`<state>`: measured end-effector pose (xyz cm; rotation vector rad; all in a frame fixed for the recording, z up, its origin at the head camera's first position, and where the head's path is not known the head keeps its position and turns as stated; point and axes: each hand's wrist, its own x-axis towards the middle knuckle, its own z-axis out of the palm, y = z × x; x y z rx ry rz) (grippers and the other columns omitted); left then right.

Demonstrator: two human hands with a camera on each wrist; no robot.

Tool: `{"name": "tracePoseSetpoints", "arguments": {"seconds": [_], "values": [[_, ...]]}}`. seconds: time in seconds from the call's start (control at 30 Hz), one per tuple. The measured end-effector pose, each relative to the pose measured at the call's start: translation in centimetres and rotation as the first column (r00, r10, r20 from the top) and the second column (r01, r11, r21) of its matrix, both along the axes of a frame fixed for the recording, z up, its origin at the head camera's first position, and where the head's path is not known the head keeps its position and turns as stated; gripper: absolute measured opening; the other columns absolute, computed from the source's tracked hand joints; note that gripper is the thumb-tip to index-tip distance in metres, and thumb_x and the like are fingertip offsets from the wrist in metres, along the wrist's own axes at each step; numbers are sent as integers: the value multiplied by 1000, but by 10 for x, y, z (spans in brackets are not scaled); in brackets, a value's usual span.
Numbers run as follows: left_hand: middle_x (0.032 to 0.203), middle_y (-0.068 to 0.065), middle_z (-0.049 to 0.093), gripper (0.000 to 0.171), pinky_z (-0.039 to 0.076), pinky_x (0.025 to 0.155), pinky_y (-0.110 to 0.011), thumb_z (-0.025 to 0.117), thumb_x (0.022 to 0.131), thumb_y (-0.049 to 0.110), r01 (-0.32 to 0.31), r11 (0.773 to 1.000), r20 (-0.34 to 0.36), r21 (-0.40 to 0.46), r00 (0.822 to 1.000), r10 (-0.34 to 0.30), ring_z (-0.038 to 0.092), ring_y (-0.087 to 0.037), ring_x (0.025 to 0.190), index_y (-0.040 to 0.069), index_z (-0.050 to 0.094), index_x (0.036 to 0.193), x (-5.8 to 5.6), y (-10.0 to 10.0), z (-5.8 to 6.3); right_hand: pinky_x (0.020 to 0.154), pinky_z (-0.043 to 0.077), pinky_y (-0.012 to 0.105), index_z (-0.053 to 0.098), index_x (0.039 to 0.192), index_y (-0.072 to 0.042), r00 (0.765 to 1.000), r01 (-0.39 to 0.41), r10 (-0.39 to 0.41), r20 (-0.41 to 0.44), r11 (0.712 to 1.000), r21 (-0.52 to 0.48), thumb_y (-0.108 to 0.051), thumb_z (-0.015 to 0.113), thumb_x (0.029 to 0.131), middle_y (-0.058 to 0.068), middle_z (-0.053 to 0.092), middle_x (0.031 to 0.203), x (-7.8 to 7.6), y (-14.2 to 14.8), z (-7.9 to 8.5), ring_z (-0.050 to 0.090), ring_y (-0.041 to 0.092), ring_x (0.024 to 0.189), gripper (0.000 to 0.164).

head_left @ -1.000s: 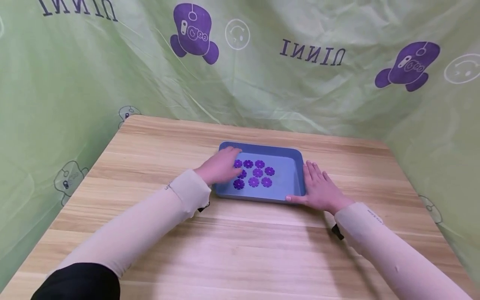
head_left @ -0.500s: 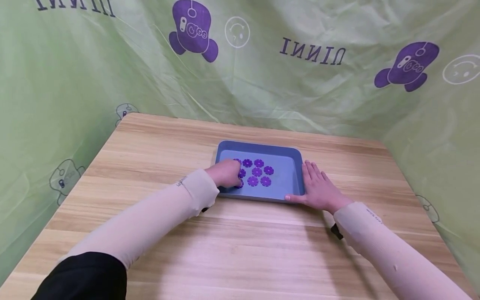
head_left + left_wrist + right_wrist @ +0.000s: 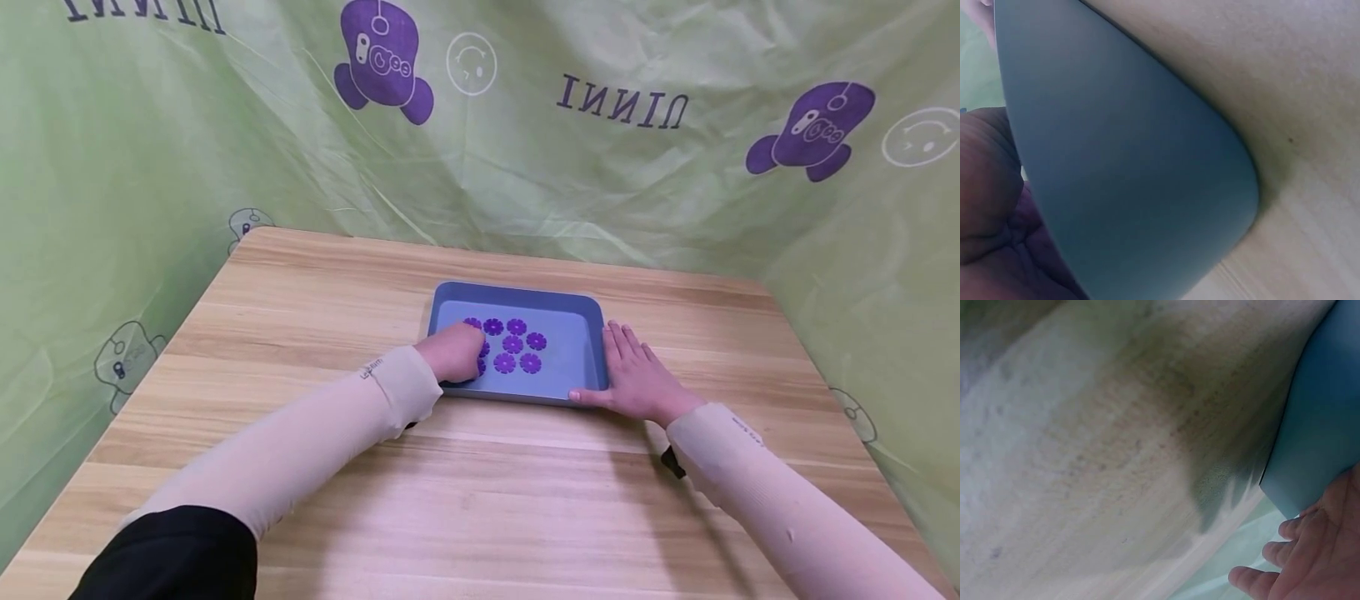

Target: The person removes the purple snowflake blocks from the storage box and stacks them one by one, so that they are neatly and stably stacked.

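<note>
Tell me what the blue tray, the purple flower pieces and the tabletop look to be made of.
Blue tray: probably plastic, matte, judging by its smooth, even-coloured walls.
Purple flower pieces: perhaps plastic, given their solid colour and notched edges, but too small to be sure.
Tabletop: wood or wood-look laminate, with streaky grain and a soft sheen.

Pale green, creased, sheeny fabric backdrop (image 3: 540, 204) across upper frame and down both sides. Purple cartoon figure (image 3: 381, 58) upper left of centre; matching purple figure (image 3: 813, 129) upper right. White-outlined round smiley (image 3: 471, 64) near top centre, second smiley (image 3: 921, 137) at right edge. Dark purple inverted lettering (image 3: 622, 102) upper right of centre, more lettering (image 3: 142, 10) cut off upper left. Dark-outlined figure (image 3: 129, 358) at left. Light wood-grain tabletop (image 3: 465, 508), rounded far-left corner, filling lower centre.
</note>
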<state>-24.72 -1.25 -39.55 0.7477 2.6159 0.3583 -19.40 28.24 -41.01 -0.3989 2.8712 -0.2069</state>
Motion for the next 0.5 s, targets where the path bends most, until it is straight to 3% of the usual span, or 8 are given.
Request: {"name": "tracePoseSetpoints", "arguments": {"seconds": [0.2, 0.33, 0.5], "values": [[93, -11, 66, 7, 54, 84, -37, 59, 100, 2, 2, 1000, 0, 8, 1000, -2, 61, -24, 87, 1, 66, 100, 3, 1, -1, 119, 10, 66, 7, 156, 17, 1000, 7, -7, 4, 1000, 3, -75, 61, 88, 36, 3, 164, 1, -1, 1, 3, 53, 151, 127], [111, -15, 69, 19, 52, 99, -41, 57, 100, 0, 13, 1000, -6, 10, 1000, -13, 65, -26, 105, -3, 66, 117, 4, 2, -2, 119, 10, 66, 7, 156, 17, 1000, 8, -8, 2, 1000, 10, -76, 61, 88, 36, 4, 164, 1, -1, 1, 4, 53, 151, 127], [108, -15, 69, 19, 53, 97, -40, 58, 99, 0, 25, 1000, -7, -7, 1000, -25, 65, -26, 100, -2, 65, 117, 5, 3, -3, 119, 10, 66, 7, 156, 18, 1000, 3, -3, 2, 1000, 19, -76, 61, 88, 36, 4, 164, 1, -2, 2, 4, 53, 151, 127]]}}
